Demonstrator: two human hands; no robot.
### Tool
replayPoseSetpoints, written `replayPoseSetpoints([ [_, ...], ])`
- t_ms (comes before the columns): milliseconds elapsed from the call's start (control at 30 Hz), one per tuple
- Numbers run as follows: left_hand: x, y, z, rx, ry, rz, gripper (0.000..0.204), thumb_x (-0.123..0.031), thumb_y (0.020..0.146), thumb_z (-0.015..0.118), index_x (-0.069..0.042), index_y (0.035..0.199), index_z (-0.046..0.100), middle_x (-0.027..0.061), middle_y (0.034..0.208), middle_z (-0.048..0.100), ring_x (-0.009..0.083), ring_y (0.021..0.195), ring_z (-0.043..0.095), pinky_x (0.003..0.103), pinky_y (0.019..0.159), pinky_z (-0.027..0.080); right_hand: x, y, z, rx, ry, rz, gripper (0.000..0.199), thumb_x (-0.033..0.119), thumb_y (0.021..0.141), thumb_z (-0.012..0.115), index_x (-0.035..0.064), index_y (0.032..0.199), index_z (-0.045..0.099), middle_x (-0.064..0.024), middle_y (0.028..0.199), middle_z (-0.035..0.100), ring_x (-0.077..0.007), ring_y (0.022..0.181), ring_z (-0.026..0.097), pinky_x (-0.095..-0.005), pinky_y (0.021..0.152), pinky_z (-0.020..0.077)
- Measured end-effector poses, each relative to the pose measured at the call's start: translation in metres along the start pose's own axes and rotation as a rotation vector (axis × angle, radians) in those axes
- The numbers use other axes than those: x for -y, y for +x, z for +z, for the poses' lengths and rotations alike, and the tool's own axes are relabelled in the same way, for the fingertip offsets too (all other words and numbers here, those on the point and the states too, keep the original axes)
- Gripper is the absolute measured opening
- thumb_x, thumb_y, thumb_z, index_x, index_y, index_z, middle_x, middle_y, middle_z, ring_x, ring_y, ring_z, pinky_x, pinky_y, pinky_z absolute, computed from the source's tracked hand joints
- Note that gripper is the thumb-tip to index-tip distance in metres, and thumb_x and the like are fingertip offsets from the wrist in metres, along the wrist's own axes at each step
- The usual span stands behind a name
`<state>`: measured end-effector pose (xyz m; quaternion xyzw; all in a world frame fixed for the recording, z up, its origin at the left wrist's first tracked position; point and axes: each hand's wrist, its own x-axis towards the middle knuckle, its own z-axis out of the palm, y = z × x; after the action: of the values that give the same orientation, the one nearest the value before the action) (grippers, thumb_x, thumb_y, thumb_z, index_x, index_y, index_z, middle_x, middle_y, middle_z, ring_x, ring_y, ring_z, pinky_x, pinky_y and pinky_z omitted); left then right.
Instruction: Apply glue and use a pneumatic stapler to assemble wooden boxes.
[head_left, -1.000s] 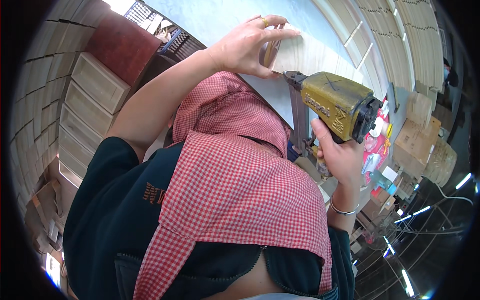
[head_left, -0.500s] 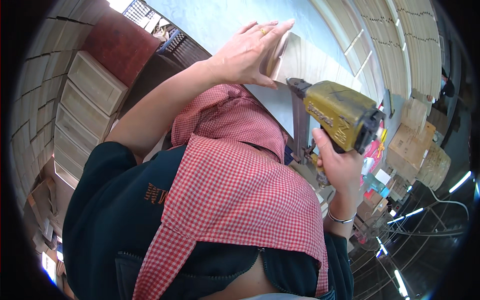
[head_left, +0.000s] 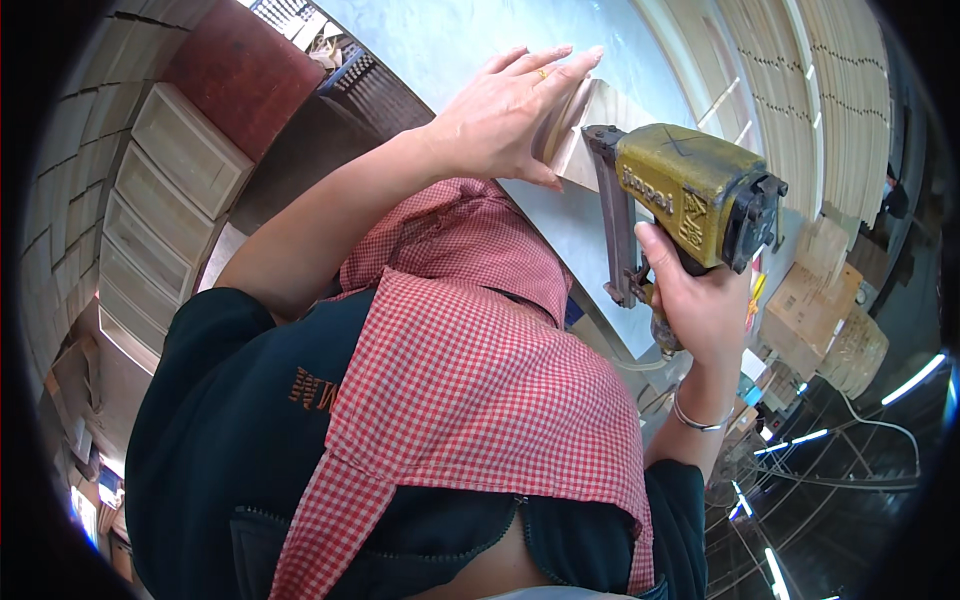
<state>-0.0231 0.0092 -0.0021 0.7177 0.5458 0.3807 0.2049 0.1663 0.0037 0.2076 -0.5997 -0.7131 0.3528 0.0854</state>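
My left hand [head_left: 505, 118] spans the end of a pale wooden workpiece [head_left: 612, 105], fingers stretched along its far side and thumb on the near side. The workpiece looks like joined boards; its far part is hidden by the hand and the tool. Wrapped round the handle of a yellow nail gun [head_left: 685, 175] is my right hand [head_left: 700, 305], with the thumb up along the grip. The gun's dark nose is at the near edge of the wood, a little right of my left thumb; contact I cannot tell. Its long dark magazine [head_left: 622, 235] hangs down toward me.
Under the workpiece is a pale bluish tabletop [head_left: 400, 40]. Stacked wooden boards [head_left: 845, 110] line the far right, with cardboard boxes [head_left: 808, 300] below them. At left stand pale drawer-like trays [head_left: 190, 150] and a dark red panel [head_left: 240, 75]. A thin hose [head_left: 640, 366] trails by the gun.
The nail gun has moved up and right and turned, bringing its nose against or over the wood's edge and its magazine into fuller view. My left hand has shifted slightly right and down.
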Motion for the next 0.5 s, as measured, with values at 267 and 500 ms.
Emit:
replayPoseSetpoints([
  [267, 0.001, 0.001, 0.003, -0.015, -0.010, 0.008, 0.142, -0.046, 0.051, 0.099, -0.011, 0.161, 0.016, 0.0090, 0.152, 0.050, 0.0256, 0.146, 0.039, 0.049, 0.127, 0.018, 0.003, 0.013, -0.010, 0.052, -0.111, -0.076, 0.032, 0.009, 0.084, 0.081, -0.0064, 0.109, 0.068, -0.0174, 0.100, 0.076, -0.0258, 0.081, 0.075, -0.0307, 0.064, 0.0596],
  [500, -0.001, 0.000, 0.000, 0.020, 0.000, -0.005, 0.137, -0.044, 0.055, 0.098, -0.009, 0.160, 0.018, 0.0131, 0.147, 0.053, 0.0287, 0.144, 0.041, 0.049, 0.125, 0.025, -0.015, -0.010, -0.018, -0.154, -0.033, 0.004, 0.037, 0.011, 0.083, 0.082, -0.0050, 0.113, 0.066, -0.0134, 0.087, 0.075, -0.0200, 0.065, 0.071, -0.0261, 0.053, 0.0555],
])
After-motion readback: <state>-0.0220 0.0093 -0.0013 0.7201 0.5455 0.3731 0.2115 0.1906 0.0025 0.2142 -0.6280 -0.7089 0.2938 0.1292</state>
